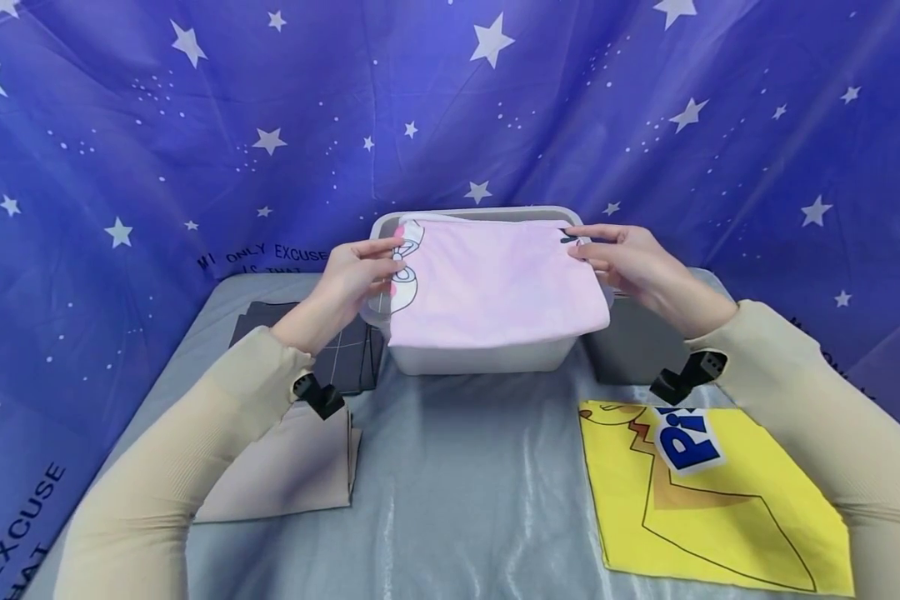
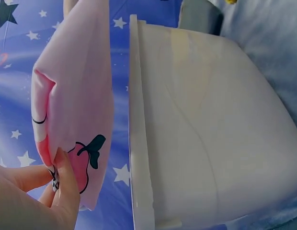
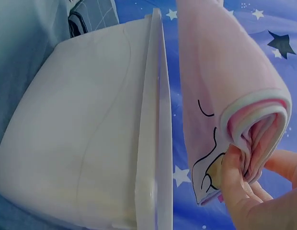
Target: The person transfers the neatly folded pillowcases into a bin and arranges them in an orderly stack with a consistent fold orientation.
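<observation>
Both hands hold a folded pink cloth (image 1: 495, 279) with cartoon prints above a white plastic bin (image 1: 480, 358). My left hand (image 1: 352, 283) pinches its left end, thumb and fingers on either side of the fold beside a printed pink fruit in the left wrist view. At the other end, my right hand (image 1: 622, 262) pinches the layers, whose rolled, pale-edged folds (image 3: 256, 117) show in the right wrist view. Both wrist views show a gap between the cloth and the bin's rim (image 2: 141, 124). From the head view, the cloth hides most of the bin's opening.
Left of the bin lies a dark folded cloth with a line grid (image 1: 356, 358), with a beige folded cloth (image 1: 292, 467) nearer. On the right are a dark grey folded item (image 1: 626, 346) and a yellow printed folded cloth (image 1: 712, 508). A starry blue curtain (image 1: 420, 100) hangs behind.
</observation>
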A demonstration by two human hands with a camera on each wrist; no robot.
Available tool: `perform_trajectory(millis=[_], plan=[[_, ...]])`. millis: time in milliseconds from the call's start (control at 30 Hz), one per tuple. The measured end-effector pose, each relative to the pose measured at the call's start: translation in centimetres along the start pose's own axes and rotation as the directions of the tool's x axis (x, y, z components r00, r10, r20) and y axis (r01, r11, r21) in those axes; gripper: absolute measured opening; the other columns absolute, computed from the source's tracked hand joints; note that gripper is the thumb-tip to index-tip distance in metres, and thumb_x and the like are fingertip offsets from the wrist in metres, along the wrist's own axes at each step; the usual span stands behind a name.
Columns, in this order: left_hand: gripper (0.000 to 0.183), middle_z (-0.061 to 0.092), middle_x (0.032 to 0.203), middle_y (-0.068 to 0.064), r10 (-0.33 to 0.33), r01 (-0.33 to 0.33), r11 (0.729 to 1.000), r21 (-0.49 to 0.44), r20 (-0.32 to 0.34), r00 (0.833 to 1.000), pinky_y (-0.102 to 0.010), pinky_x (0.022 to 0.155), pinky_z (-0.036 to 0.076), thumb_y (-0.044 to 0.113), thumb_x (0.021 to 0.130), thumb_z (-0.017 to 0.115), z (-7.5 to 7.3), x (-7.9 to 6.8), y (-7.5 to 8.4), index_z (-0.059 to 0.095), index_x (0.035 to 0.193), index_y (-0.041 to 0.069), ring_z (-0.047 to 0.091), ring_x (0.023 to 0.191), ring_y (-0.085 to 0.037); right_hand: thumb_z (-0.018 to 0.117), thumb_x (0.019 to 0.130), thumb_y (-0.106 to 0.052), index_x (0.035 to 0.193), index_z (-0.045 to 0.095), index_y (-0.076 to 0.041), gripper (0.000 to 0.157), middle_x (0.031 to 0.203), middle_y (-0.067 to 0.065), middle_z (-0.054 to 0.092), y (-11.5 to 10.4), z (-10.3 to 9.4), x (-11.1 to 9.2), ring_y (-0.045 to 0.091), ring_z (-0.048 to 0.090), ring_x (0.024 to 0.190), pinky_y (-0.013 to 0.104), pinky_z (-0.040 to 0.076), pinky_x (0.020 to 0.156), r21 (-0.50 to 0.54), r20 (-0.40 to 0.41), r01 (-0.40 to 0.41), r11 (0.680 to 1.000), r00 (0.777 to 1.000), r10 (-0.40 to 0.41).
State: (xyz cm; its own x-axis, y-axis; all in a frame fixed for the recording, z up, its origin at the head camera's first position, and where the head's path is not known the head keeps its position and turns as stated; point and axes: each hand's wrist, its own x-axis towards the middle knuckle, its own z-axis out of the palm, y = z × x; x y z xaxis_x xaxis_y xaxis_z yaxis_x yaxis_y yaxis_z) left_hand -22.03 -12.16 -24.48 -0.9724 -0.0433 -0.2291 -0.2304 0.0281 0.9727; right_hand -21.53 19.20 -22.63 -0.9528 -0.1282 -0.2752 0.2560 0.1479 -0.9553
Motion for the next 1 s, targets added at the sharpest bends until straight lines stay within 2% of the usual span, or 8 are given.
perform_trajectory(millis=[100,333,433,600,800,867,1000], plan=[[0.039,0.058,0.093,-0.002,-0.006,0.006,1.0,0.007,-0.006,1.0,-0.021,0.064,0.047,0.001,0.079,0.062,0.2,0.6,0.2,0.06,0.116,0.013,0.054,0.078,-0.011,0.067,0.079,-0.02,0.132,0.041,-0.008,0.06,0.09,-0.009,0.06,-0.2,-0.1,0.4,0.005,0.061,0.075,0.02,0.05,0.068,-0.019,-0.019,-0.016,1.0,1.0,0.016],[0.038,0.057,0.092,0.0,-0.026,0.026,1.0,0.005,-0.048,0.999,-0.018,0.057,0.044,0.001,0.079,0.062,0.8,1.7,0.5,0.061,0.115,0.014,0.052,0.076,-0.009,0.064,0.08,-0.009,0.133,0.037,-0.003,0.06,0.079,-0.006,0.064,-0.6,-0.1,1.5,0.005,0.06,0.064,0.02,0.05,0.063,0.093,-0.006,-0.027,0.995,1.0,0.027],[0.038,0.056,0.092,0.0,-0.029,0.03,0.999,0.017,-0.056,0.998,-0.017,0.054,0.043,0.001,0.08,0.062,1.0,2.1,0.7,0.061,0.115,0.015,0.051,0.073,-0.01,0.063,0.08,-0.007,0.134,0.037,-0.004,0.06,0.079,-0.006,0.063,-0.8,-0.1,1.8,0.005,0.059,0.062,0.02,0.05,0.062,0.105,-0.015,-0.044,0.993,0.999,0.046],[0.038,0.057,0.1,-0.002,-0.049,0.048,0.999,-0.014,-0.07,0.996,-0.016,0.052,0.043,-0.001,0.079,0.061,1.2,2.9,1.0,0.061,0.114,0.016,0.052,0.07,-0.009,0.062,0.081,-0.006,0.134,0.038,-0.006,0.058,0.095,-0.002,0.056,-1.2,-0.1,2.4,0.006,0.06,0.067,0.02,0.05,0.064,0.125,-0.034,-0.073,0.989,0.996,0.078],[0.041,0.057,0.112,-0.002,-0.075,0.071,0.996,-0.058,-0.074,0.994,-0.016,0.048,0.042,-0.004,0.079,0.06,1.4,3.6,1.1,0.061,0.115,0.016,0.052,0.064,-0.008,0.06,0.082,-0.003,0.134,0.038,-0.005,0.056,0.106,0.003,0.053,-1.3,0.0,3.0,0.007,0.06,0.067,0.02,0.05,0.063,0.129,-0.04,-0.068,0.989,0.996,0.074],[0.042,0.057,0.112,-0.003,-0.08,0.077,0.996,-0.048,-0.075,0.994,-0.016,0.047,0.042,-0.004,0.079,0.06,1.5,3.8,1.1,0.061,0.115,0.016,0.051,0.062,-0.008,0.059,0.082,-0.003,0.134,0.038,-0.006,0.056,0.118,0.006,0.049,-1.4,0.0,3.2,0.007,0.06,0.068,0.02,0.05,0.063,0.134,-0.047,-0.077,0.988,0.995,0.084],[0.045,0.058,0.108,-0.004,-0.091,0.088,0.995,-0.038,-0.079,0.993,-0.015,0.045,0.042,-0.006,0.078,0.058,1.6,4.1,1.2,0.06,0.116,0.018,0.048,0.058,-0.007,0.058,0.083,-0.003,0.135,0.037,-0.008,0.057,0.139,0.007,0.033,-1.7,0.0,3.5,0.007,0.059,0.074,0.02,0.05,0.065,0.119,-0.047,-0.112,0.987,0.992,0.118]])
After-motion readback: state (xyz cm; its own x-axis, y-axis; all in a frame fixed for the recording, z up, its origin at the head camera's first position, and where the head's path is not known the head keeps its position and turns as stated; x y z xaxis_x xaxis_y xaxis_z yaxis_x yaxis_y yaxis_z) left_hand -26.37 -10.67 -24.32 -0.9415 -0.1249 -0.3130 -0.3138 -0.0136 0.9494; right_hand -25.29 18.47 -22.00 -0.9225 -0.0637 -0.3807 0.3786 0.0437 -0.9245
